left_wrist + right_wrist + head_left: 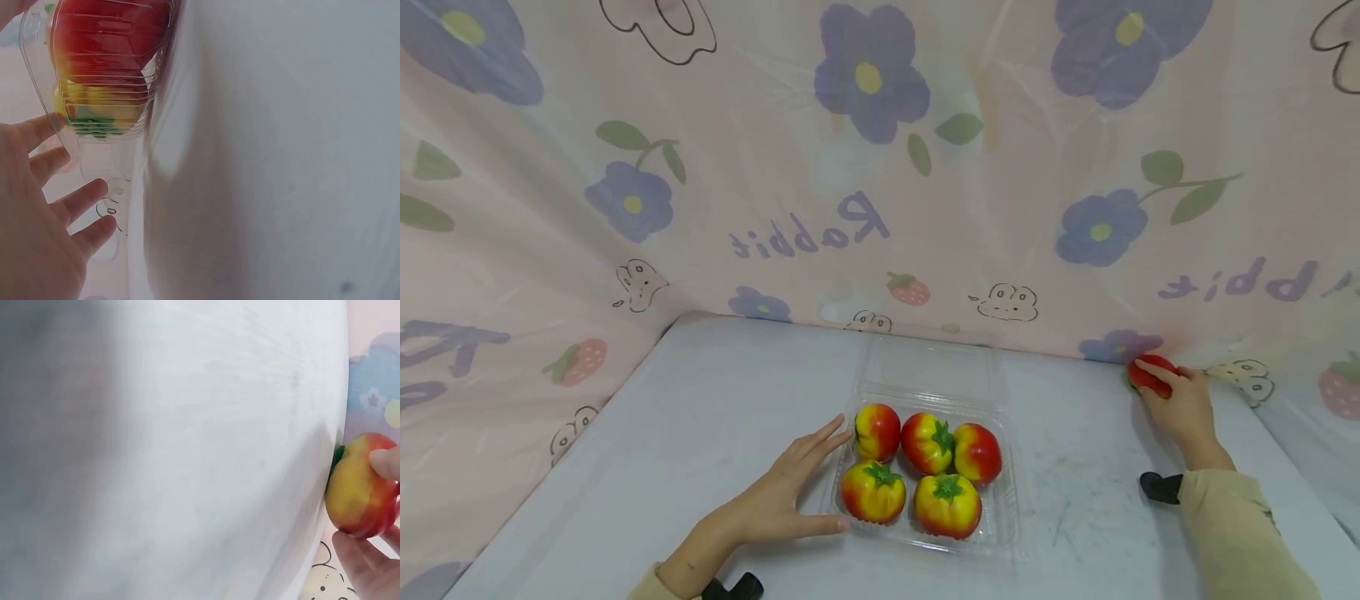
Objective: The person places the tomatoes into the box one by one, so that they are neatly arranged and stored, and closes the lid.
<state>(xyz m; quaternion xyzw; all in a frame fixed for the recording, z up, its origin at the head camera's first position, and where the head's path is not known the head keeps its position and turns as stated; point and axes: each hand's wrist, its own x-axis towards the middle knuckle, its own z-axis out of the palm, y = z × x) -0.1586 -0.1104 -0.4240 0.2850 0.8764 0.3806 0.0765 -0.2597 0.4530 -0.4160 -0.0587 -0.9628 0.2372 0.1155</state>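
A clear plastic clamshell box [917, 542] stands with its lid [931, 371] folded back. Inside it sit several red-and-yellow toy fruits [947, 507] with green leafy tops. At the box's left side my left hand [782, 492] has its fingers spread; in the left wrist view the fingers are by the clear wall, and I cannot tell how firmly they touch. Far to the right, near the table's back edge, my right hand [1180, 408] holds another such fruit [359, 487] between thumb and fingers. Its green top faces down at the table in the right wrist view.
The white table [737, 375] meets a hanging pink curtain [940, 208] with flowers and rabbits at the back and sides. Black wrist straps [1161, 487] and beige sleeves [1240, 533] show on both arms.
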